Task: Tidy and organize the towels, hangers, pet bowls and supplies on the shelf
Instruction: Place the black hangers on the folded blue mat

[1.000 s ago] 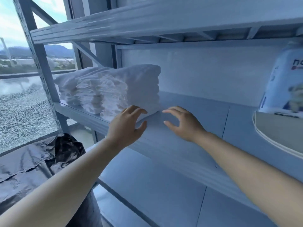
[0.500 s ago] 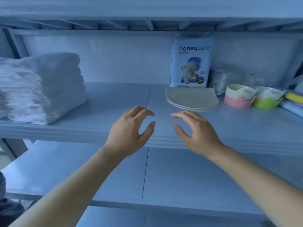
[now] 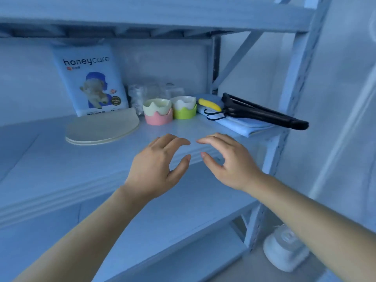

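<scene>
Two pet bowls sit side by side at the middle of the frame, toward the back of the shelf: one pink-based, one green-based, each with a pale scalloped insert. Right of them, black hangers lie on a folded blue towel, poking out past the shelf post, with a yellow item just beside the hooks. Left of the bowls, flat beige discs lie stacked in front of a leaning honeycare pack; a clear plastic bag sits behind. Below centre, the left hand and right hand hover over the shelf's front edge, both empty, fingers loosely curved and spread wide, fingertips near each other but apart. A white object is on the floor at lower right.
</scene>
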`<action>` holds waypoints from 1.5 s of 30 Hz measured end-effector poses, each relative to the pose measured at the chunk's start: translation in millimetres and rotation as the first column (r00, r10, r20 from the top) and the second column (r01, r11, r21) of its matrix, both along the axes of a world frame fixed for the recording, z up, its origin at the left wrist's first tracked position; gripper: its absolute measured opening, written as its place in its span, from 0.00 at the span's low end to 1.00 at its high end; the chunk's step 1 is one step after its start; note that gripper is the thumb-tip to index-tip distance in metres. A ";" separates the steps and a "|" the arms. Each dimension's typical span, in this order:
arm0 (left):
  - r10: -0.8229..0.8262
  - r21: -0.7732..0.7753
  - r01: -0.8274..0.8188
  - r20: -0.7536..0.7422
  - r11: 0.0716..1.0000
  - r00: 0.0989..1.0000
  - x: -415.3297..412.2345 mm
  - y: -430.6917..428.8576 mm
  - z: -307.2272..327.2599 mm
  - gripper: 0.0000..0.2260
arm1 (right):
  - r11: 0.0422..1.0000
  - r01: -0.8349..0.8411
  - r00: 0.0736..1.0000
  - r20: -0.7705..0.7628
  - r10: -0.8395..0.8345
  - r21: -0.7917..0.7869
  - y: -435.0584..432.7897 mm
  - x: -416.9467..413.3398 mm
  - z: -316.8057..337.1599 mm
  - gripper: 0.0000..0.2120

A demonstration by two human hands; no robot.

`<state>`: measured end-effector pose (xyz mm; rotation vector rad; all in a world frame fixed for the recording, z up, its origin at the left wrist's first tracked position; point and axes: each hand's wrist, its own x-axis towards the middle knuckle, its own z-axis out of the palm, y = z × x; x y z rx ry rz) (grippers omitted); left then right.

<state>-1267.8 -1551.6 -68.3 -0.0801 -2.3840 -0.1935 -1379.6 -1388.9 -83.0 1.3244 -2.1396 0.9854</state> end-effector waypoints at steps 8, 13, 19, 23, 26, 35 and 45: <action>-0.145 0.011 0.144 0.031 0.989 0.989 -143.8 136.7 -13.4 0.20 | 0.983 0.180 0.984 -0.004 -0.180 0.036 146.2 -99.5 -7.7 0.16; -0.161 0.044 0.160 0.040 0.986 0.986 -194.3 177.3 -18.8 0.21 | 0.973 0.227 0.974 0.018 -0.228 0.046 192.8 -146.1 -10.2 0.16; -0.151 0.002 0.152 0.091 0.988 0.984 -245.8 189.4 -17.8 0.15 | 0.971 0.237 0.971 0.015 -0.237 0.034 206.1 -197.4 -11.7 0.14; -0.173 -0.015 0.176 0.110 0.984 0.979 -283.9 183.6 -11.0 0.16 | 0.972 0.234 0.972 -0.025 -0.233 0.021 203.5 -234.7 -9.0 0.14; -0.198 -0.055 0.202 0.080 0.978 0.977 -316.4 176.7 -10.9 0.19 | 0.968 0.223 0.974 -0.071 -0.216 0.113 198.4 -266.0 -10.7 0.17; -0.058 -0.224 0.085 0.127 0.971 0.990 -395.0 141.0 -34.5 0.21 | 0.964 0.129 0.990 -0.087 -0.112 0.231 179.0 -332.3 -25.4 0.20; -0.048 -0.226 0.087 0.171 0.970 0.984 -408.9 140.8 -30.9 0.19 | 0.988 0.034 0.995 -0.093 -0.020 0.151 171.5 -358.8 -35.8 0.21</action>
